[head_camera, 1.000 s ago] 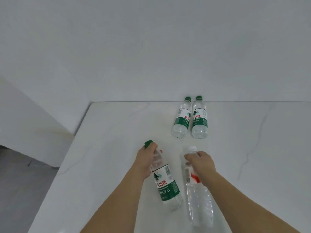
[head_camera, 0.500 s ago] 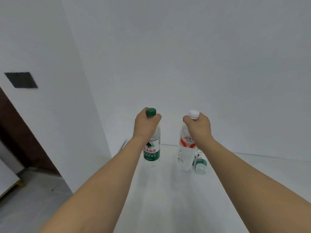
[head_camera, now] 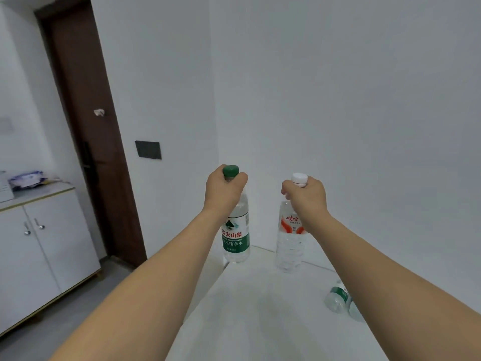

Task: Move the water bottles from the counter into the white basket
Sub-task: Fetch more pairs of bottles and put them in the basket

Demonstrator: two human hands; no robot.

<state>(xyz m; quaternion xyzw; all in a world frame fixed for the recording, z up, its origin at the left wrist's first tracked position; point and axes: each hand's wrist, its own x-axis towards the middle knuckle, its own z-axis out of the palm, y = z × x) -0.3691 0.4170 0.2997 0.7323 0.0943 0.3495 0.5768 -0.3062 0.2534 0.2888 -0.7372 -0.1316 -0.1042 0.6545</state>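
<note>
Fingers [head_camera: 240, 178] curl round each bottle [head_camera: 235, 238] neck below caps.

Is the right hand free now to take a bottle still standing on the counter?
Probably not: the right hand already grips the white-capped bottle, and the right forearm partly hides the counter bottles. It must let go first.

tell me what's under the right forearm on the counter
Two bottles with green labels stand on the counter beside and partly behind the right forearm. Their caps and upper parts are covered by the arm, and so is anything further under it.
</note>
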